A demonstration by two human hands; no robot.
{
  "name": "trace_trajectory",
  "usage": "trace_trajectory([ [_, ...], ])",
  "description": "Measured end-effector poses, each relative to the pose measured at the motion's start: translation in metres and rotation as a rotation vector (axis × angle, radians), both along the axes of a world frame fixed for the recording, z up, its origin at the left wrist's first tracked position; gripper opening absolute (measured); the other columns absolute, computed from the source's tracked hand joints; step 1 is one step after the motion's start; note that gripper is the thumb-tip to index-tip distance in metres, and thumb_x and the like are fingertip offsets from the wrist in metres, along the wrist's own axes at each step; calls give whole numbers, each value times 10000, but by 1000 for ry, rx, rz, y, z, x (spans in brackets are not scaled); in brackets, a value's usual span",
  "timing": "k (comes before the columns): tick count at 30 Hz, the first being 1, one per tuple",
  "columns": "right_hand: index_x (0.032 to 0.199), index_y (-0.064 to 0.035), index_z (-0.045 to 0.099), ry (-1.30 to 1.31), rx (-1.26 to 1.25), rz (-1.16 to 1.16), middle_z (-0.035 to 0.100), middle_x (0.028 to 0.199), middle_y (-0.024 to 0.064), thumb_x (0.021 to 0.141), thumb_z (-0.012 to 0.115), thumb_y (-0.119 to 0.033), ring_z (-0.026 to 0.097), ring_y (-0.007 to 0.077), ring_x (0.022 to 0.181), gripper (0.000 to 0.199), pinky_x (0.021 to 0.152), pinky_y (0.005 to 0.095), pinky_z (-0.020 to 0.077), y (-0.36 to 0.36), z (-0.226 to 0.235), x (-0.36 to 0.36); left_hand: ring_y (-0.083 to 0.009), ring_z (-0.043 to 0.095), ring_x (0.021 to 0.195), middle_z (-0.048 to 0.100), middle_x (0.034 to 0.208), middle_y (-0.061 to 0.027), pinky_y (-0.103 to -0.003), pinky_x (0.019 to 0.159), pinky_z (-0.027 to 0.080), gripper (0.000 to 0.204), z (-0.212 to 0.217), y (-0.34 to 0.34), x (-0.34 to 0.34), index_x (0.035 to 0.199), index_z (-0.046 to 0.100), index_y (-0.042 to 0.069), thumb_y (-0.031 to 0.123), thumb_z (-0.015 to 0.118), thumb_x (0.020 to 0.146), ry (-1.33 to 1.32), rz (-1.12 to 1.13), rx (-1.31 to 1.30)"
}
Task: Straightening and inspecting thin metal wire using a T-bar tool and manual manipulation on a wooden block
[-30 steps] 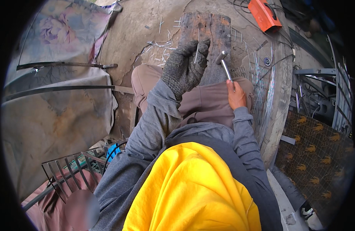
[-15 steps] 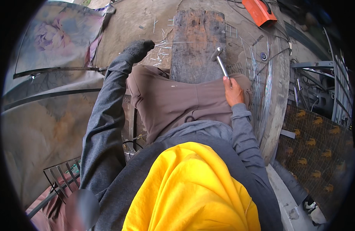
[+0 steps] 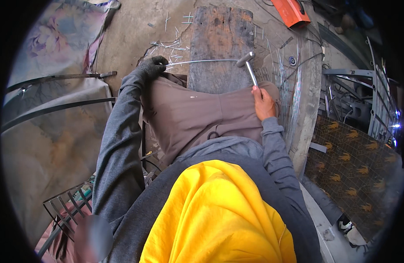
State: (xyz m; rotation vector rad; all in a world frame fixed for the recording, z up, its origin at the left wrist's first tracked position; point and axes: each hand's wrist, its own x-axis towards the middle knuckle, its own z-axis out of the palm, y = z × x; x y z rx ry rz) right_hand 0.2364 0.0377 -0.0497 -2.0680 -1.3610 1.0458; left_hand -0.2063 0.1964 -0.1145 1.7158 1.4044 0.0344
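My left hand [image 3: 152,67], in a dark grey glove, is closed on one end of a thin metal rod [image 3: 197,62]. The rod lies crosswise over a worn wooden plank [image 3: 220,74], slightly bowed, its far end reaching the hammer head. In my bare right hand [image 3: 265,104] is a hammer [image 3: 252,72] with a shiny metal handle, gripped near its lower end. The hammer's head rests over the plank's right side, at the rod's end; whether it touches the rod I cannot tell.
Short cut rod pieces [image 3: 177,49] lie scattered on the concrete left of the plank. Long thin rods [image 3: 289,101] lie along its right. An orange machine [image 3: 291,13] stands at the far right, near a metal frame [image 3: 373,96]. A flowered cloth [image 3: 53,39] hangs at the left.
My left hand has come nearer and lower, and the rod now shows plainly across the plank. The hammer head has shifted slightly. A bright spark-like light appears at the far right.
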Motion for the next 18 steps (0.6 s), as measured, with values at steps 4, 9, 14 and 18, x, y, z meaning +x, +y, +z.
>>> trace_trajectory([
  [4, 1010, -43, 665, -149, 94, 4, 675, 880, 169, 969, 500, -489, 648, 321, 821, 478, 756, 387, 477, -8, 6, -9, -217, 629, 976, 685, 1041, -99, -345, 912, 475, 281, -2, 0, -1, 1104, 672, 77, 209, 630, 859, -14, 1, -50],
  [9, 1084, -28, 639, -104, 230, -97, 671, 921, 197, 958, 525, -505, 643, 375, 843, 506, 762, 415, 491, -5, 29, -13, -203, 627, 995, 689, 1052, -93, -337, 930, 470, 280, 11, -3, 9, 1110, 675, 59, 206, 622, 878, 10, -7, -19],
  [14, 1068, 3, 641, -91, 352, -64, 662, 840, 160, 957, 582, -427, 621, 276, 755, 448, 695, 357, 484, 10, 38, -20, -251, 621, 1017, 685, 1062, -124, -367, 937, 460, 288, -9, -4, -9, 1106, 670, 58, 220, 625, 872, -33, -30, 33],
  [18, 1122, 18, 637, -141, 458, -58, 688, 936, 197, 938, 604, -444, 677, 329, 861, 498, 750, 389, 506, 12, 35, -15, -250, 566, 1170, 623, 1234, -116, -347, 1035, 406, 343, 6, 1, 9, 1151, 656, 42, 288, 612, 916, 44, -26, -99],
])
